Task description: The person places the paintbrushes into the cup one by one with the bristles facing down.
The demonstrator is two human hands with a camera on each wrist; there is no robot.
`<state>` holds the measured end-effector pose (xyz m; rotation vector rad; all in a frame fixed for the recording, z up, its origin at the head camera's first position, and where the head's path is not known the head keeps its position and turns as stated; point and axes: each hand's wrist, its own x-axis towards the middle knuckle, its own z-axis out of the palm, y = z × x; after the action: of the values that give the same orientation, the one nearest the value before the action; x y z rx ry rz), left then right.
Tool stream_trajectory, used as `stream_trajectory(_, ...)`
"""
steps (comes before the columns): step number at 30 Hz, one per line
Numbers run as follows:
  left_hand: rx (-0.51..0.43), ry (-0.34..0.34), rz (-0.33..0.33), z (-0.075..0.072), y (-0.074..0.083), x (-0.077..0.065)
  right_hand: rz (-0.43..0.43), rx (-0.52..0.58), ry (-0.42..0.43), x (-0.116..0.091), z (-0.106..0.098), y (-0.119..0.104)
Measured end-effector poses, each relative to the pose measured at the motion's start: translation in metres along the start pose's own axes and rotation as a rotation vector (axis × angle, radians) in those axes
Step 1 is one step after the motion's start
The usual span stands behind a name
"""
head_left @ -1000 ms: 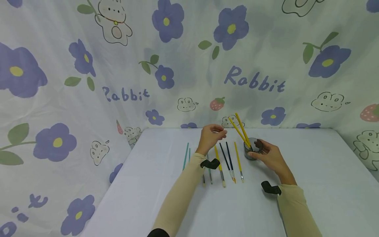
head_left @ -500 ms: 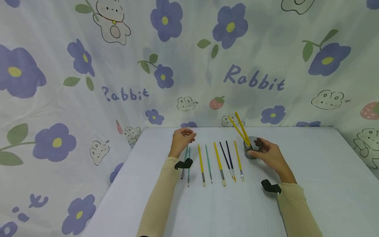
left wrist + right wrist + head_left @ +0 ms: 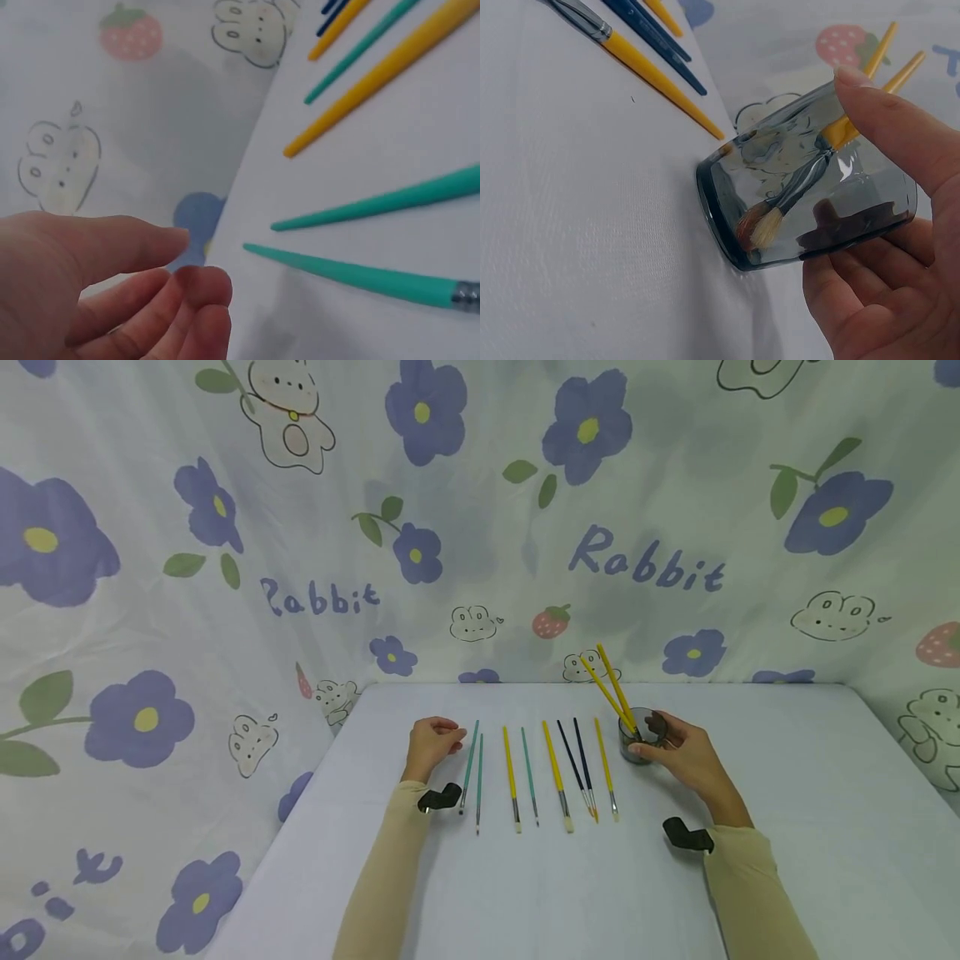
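My left hand hovers at the left end of a row of paintbrushes, its fingers loosely bent and holding nothing. Just right of its fingertips lie two teal paintbrushes, whose handle tips point to the back; in the left wrist view, the nearer teal paintbrush starts right beside the fingers. A smoky glass cup is gripped by my right hand, thumb on one side and fingers round the other. Two yellow paintbrushes lean inside it, bristles down near its base.
Between the hands lie a yellow paintbrush, a thin teal paintbrush, a thicker yellow paintbrush, two dark blue paintbrushes and another yellow paintbrush. Behind the white table hangs a flowered curtain.
My left hand has moved left across the row, from above the middle brushes to beside the teal ones, and lower. The right hand stays on the glass cup.
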<state>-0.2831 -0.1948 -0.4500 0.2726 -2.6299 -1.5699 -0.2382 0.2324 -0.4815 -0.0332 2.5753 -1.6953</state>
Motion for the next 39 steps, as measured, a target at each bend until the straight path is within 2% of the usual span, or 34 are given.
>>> stream_trajectory(5,0.050,0.019,-0.048,0.002,-0.007,-0.002,0.006,0.002,-0.002,0.000,-0.001,-0.001)
stream_trajectory(13,0.157,-0.021,-0.049,0.010,-0.015,-0.004,0.023,-0.001,0.003,0.000,0.000,0.000)
stream_trajectory(20,0.305,-0.060,-0.035,0.015,-0.010,-0.008,0.019,-0.006,0.007,-0.001,0.000,0.002)
stream_trajectory(26,0.439,-0.078,-0.042,0.013,-0.005,-0.008,0.030,-0.017,0.009,0.000,0.001,0.001)
stream_trajectory(33,0.511,-0.085,-0.040,0.008,0.001,-0.009,0.024,-0.024,0.011,0.001,0.001,0.001)
stream_trajectory(39,0.559,-0.084,-0.041,0.007,0.000,-0.008,0.014,-0.017,0.006,0.001,0.000,0.002)
